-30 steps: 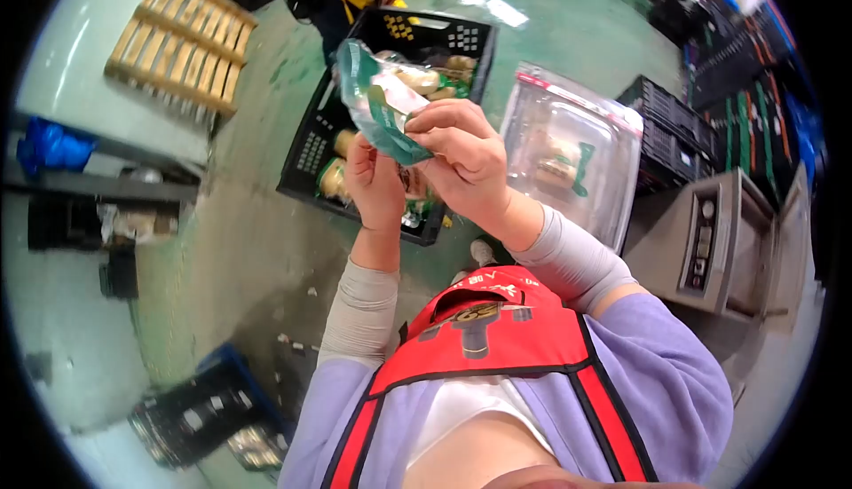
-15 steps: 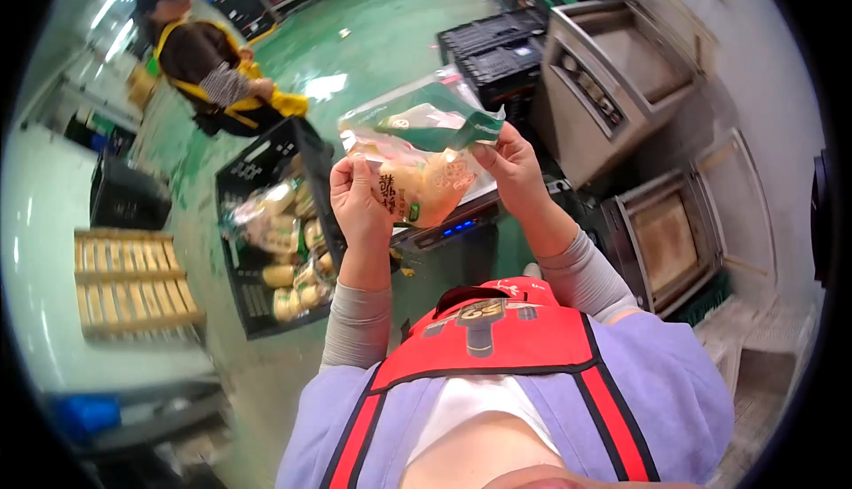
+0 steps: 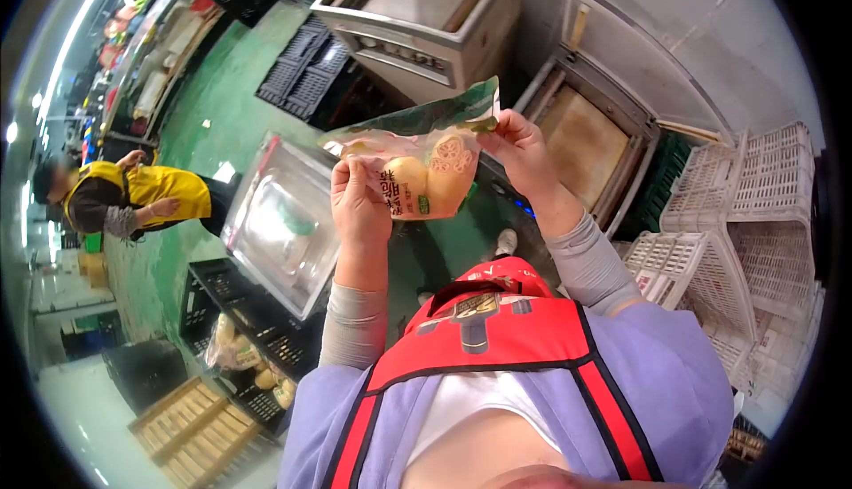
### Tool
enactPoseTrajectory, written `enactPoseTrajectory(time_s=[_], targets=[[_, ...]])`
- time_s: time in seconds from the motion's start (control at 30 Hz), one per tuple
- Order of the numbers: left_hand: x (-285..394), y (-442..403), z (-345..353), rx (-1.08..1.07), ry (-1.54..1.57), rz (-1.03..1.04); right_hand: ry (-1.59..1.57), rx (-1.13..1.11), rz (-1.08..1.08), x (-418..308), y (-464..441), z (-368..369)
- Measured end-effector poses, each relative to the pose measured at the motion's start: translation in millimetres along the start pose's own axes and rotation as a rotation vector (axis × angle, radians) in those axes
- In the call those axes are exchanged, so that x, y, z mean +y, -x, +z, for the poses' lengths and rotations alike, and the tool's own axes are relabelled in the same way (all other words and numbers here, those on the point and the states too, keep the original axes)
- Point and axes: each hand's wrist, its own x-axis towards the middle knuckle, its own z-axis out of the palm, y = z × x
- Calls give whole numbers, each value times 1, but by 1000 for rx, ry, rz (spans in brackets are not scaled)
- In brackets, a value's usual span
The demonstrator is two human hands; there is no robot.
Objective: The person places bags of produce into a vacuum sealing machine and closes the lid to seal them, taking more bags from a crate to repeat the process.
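Observation:
A clear printed plastic bag with a green top band holds pale, rounded pieces that look like lotus root. It hangs upright in front of my chest. My left hand pinches its left edge between thumb and fingers, while my right hand grips the upper right corner. More bags of pale pieces lie in a black crate at lower left, partly hidden by the crate wall and a transparent lid.
Steel machines stand ahead: one boxy unit and one with its lid raised. White plastic baskets are stacked at right. Folded black crates sit ahead left. A person in a yellow apron stands left, near a wooden pallet.
My view has turned right, bringing the open machine and white baskets further in. The crate and other person shifted left in view. Both hands still hold the bag, whose top band has tilted.

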Motion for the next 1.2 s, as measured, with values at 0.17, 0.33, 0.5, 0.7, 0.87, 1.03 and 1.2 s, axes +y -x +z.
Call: enactPoseTrajectory(time_s=[0.17, 0.33, 0.5, 0.7, 0.87, 1.03, 1.2], targets=[[-36, -18, 52, 136, 29, -124, 133, 117, -67, -55, -13, -30], [-47, -34, 70, 88, 26, -101, 210, -3, 104, -48, -7, -64], [-47, -39, 97, 213, 95, -218, 363, 85, -39, -50, -1, -58], [-35, -44, 98, 80, 123, -223, 924, 190, -514, -98, 8, -20], [-21, -46, 87, -9, 207, -220, 765, 178, -475, -72, 0, -25], [-12, -45, 68, -90, 134, -194, 194, 39, -145, -65, -16, -15], [-1, -35, 59, -30, 159, -119, 186, 174, -218, -48, -34, -5]])
